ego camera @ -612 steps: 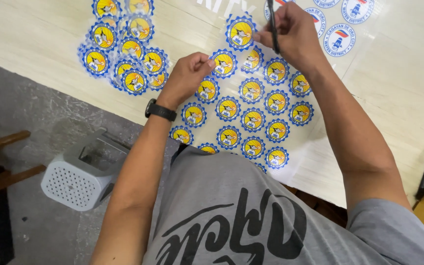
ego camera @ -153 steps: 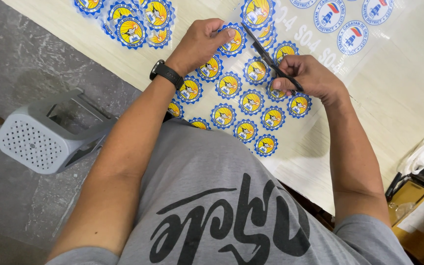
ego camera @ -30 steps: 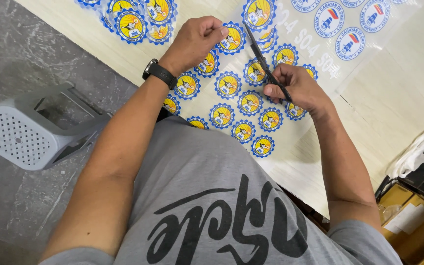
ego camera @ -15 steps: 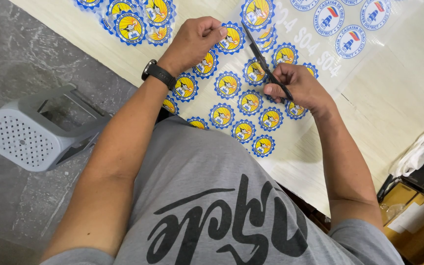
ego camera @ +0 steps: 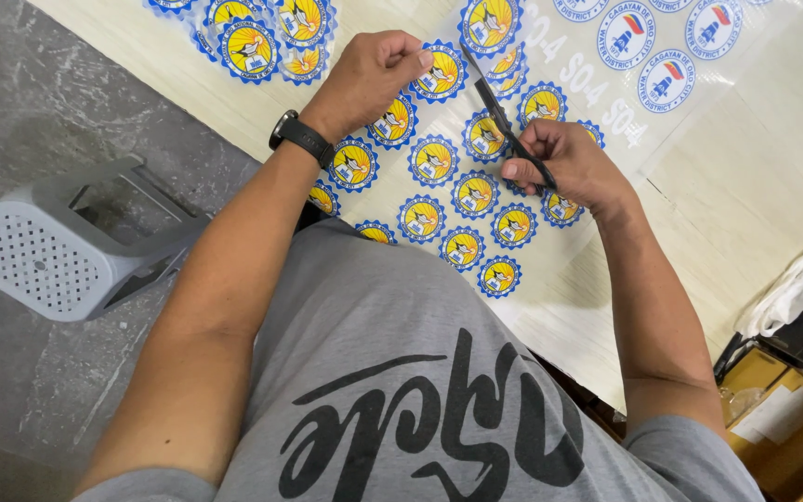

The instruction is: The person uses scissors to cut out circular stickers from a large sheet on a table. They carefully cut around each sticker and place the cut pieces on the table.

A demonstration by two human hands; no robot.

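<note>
A clear sheet printed with several round blue-and-yellow emblem stickers [ego camera: 474,194] lies on a pale wooden table [ego camera: 745,186]. My left hand [ego camera: 369,76], a black watch on its wrist, pinches the sheet at the edge of one emblem [ego camera: 442,72]. My right hand [ego camera: 573,165] grips black scissors [ego camera: 499,113], whose blades point up-left into the sheet between emblems, close to my left fingers.
A pile of cut-out emblems [ego camera: 257,37] sits at the upper left of the table. White-and-blue round stickers [ego camera: 648,46] lie at the top right. A grey perforated plastic stool [ego camera: 58,256] stands on the concrete floor at left. Cardboard boxes [ego camera: 792,418] are at lower right.
Over the last second the hands and scissors kept nearly the same pose; the view shifted slightly. Long before, my right hand held the scissors higher up, by the sheet's top edge.
</note>
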